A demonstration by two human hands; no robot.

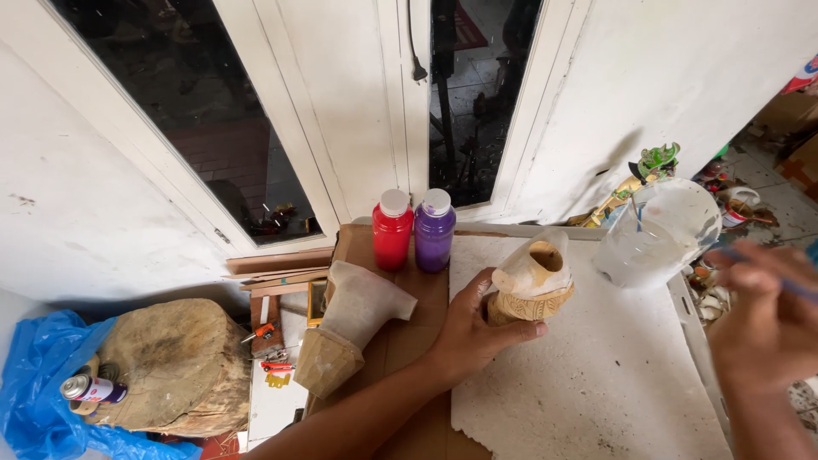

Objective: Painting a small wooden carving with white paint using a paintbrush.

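My left hand [471,328] grips a carved wooden piece [530,285], partly coated in white with a round hole near its top, standing on a white board [588,383]. My right hand [767,324], blurred at the right edge, holds a thin blue-handled brush [788,285]. A clear plastic cup [656,232] smeared with white paint stands just left of that hand. A second carved piece [349,328], white above and bare wood below, rests on brown cardboard [400,341] to the left.
A red paint bottle [392,228] and a purple paint bottle [434,228] stand at the back by the white door. A wood stump [175,362] on blue plastic [34,375] holds a spray can [92,389]. Clutter lies at the far right.
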